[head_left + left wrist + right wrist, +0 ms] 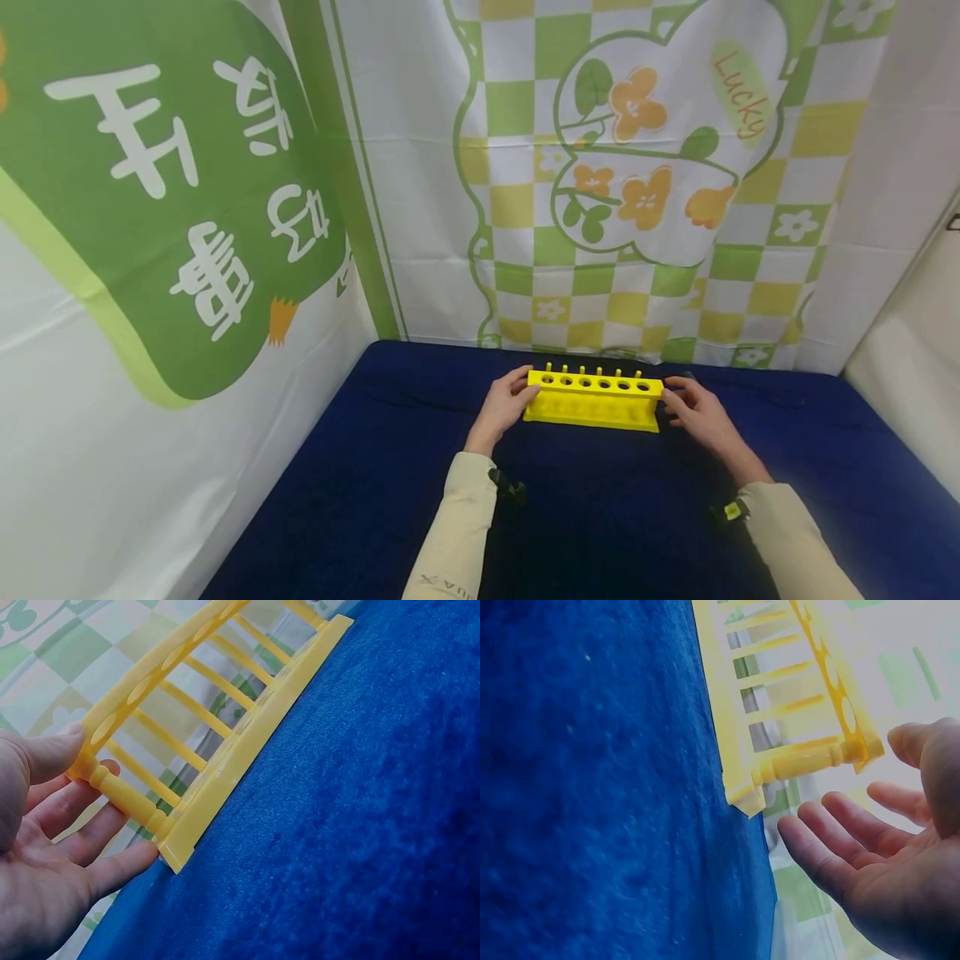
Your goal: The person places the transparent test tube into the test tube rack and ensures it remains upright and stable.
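A yellow plastic test tube rack (pixel 591 408) stands on the dark blue cloth, with a row of round holes along its top bar and several upright pegs behind. My left hand (pixel 502 408) holds its left end. In the left wrist view, the thumb (pixel 56 754) lies at the end of the top bar while the fingers reach round the end post (pixel 127 796). At the opposite end is my right hand (pixel 707 421). The right wrist view shows its fingers (pixel 859 825) spread and loosely bent beside the rack's end post (pixel 799 762), apart from it, with the palm bare.
Blue cloth (pixel 360 467) covers the table. Behind its far edge hangs a checked green and white curtain (pixel 510 200). A printed white and green sheet (pixel 97 400) borders the left side, and pale fabric (pixel 918 367) borders the right.
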Motion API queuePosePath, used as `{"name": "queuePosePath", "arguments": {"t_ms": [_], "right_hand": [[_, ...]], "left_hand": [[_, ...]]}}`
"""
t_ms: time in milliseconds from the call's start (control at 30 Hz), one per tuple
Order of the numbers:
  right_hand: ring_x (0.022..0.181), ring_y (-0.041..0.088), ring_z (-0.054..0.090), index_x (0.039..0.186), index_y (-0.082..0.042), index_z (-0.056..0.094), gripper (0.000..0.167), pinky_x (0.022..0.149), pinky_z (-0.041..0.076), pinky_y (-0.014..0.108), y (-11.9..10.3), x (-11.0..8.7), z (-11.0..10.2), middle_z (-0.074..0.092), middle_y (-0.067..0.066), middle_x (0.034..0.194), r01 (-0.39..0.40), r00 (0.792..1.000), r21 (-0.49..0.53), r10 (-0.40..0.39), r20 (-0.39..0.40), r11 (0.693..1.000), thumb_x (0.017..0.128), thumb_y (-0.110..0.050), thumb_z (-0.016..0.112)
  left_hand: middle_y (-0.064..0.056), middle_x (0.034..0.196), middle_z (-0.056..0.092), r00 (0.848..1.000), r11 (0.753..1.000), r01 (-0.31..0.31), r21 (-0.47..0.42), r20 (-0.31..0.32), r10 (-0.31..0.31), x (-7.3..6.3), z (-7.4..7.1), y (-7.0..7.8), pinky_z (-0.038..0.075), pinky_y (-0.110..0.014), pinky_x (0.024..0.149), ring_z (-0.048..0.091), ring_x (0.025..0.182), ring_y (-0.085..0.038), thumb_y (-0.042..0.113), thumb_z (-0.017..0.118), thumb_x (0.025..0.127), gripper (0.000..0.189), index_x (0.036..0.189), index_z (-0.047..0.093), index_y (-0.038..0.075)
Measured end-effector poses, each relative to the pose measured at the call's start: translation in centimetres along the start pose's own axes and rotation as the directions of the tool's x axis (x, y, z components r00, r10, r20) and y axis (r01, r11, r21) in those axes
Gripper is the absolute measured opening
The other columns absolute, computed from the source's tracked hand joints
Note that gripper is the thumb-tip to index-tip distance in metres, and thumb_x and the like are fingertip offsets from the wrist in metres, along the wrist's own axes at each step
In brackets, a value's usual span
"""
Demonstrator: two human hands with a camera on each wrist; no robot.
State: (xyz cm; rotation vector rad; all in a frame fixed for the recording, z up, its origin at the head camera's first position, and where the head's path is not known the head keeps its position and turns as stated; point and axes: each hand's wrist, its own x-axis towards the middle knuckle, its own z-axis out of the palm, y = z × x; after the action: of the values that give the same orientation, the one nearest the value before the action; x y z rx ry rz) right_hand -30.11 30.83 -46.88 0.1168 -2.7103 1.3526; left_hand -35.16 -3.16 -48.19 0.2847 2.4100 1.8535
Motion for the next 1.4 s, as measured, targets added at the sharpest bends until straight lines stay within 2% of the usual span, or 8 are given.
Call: {"name": "queuePosePath", "arguments": {"t_ms": [400,733,1000,1233,1400], "right_hand": [[0.104,0.043,0.063,0.143,0.003,0.040,0.054,0.081,0.059,0.048,0.3,0.3,-1.1,0.057,0.033,0.126,-0.008,0.999,-0.063,0.005,-0.054,0.998,0.103,-0.032,0.050],[0.090,0.032,0.066,0.139,0.003,0.045,0.048,0.073,0.059,0.041,0.7,0.6,-1.4,0.062,0.030,0.119,0.017,0.995,-0.169,-0.033,-0.090,0.985,0.102,-0.026,0.054],[0.103,0.041,0.061,0.139,0.002,0.046,0.047,0.082,0.053,0.052,0.7,0.5,-1.5,0.061,0.029,0.121,-0.001,0.994,-0.250,-0.028,-0.109,0.968,0.102,-0.026,0.054],[0.108,0.044,0.058,0.139,0.003,0.045,0.046,0.086,0.051,0.056,0.6,0.5,-1.2,0.059,0.030,0.124,-0.037,0.991,-0.279,0.000,-0.131,0.960,0.101,-0.022,0.054],[0.111,0.046,0.057,0.138,0.003,0.045,0.045,0.088,0.051,0.058,0.6,0.3,-1.1,0.058,0.031,0.125,-0.033,0.987,-0.301,-0.016,-0.159,0.953,0.101,-0.019,0.054]], "left_hand": [[-0.009,0.139,0.059,1.000,1.000,-0.008,0.001,0.014,0.008,0.1,-0.1,0.0,0.052,-0.042,0.101,0.060,0.122,-0.023,0.031,0.061,0.098,0.054,0.148,0.045,0.022],[-0.010,0.140,0.058,1.000,1.000,-0.007,0.013,0.023,0.007,0.2,-0.2,-0.2,0.050,-0.043,0.103,0.058,0.126,-0.025,0.032,0.061,0.098,0.053,0.148,0.045,0.025],[-0.010,0.139,0.059,1.000,1.000,-0.016,0.007,0.020,0.016,0.2,-0.3,-0.2,0.051,-0.043,0.102,0.058,0.125,-0.025,0.033,0.061,0.098,0.053,0.148,0.045,0.024],[-0.010,0.139,0.059,1.000,1.000,-0.009,-0.009,0.025,0.009,0.0,-0.3,-0.1,0.052,-0.042,0.101,0.059,0.123,-0.024,0.033,0.061,0.097,0.054,0.148,0.045,0.022],[-0.011,0.139,0.059,0.999,1.000,-0.023,-0.003,0.029,0.023,0.0,-0.3,-0.2,0.052,-0.041,0.100,0.060,0.122,-0.024,0.031,0.060,0.098,0.054,0.149,0.044,0.021]]}}
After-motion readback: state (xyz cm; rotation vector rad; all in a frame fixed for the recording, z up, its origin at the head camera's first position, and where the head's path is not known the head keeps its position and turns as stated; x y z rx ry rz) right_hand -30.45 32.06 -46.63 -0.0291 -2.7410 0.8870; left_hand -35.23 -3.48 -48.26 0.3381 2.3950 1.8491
